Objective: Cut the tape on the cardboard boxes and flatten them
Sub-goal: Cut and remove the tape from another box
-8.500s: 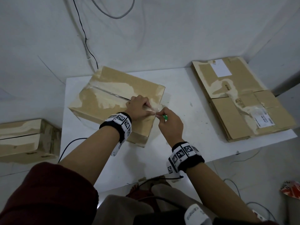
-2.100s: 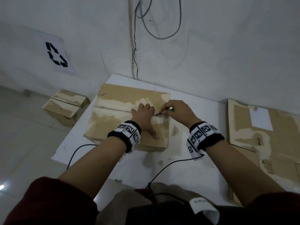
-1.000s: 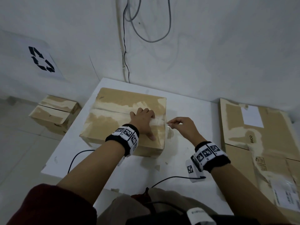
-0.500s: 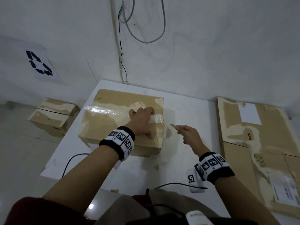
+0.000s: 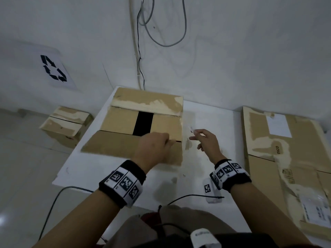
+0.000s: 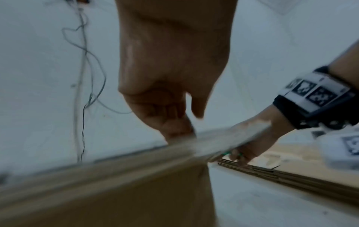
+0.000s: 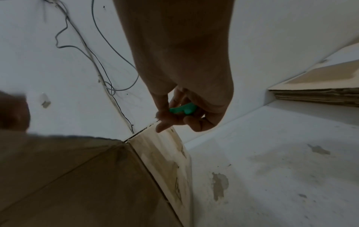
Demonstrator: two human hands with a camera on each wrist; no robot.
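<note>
The cardboard box [image 5: 125, 122] sits on the white table [image 5: 211, 126] near the wall. The left hand [image 5: 154, 147] grips the near top flap [image 5: 111, 144], fingers curled over its edge, with the flap raised. The right hand [image 5: 206, 142], just right of the box, pinches a green-handled cutter [image 7: 181, 110]. Flattened boxes [image 5: 286, 158] lie at the table's right

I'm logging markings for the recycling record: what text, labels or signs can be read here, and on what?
"PICO": on the flattened cardboard.
Recycling arrows, no words: wall sign.
Shipping label, blank white label: nothing legible.
Square code markers: wristbands.
</note>
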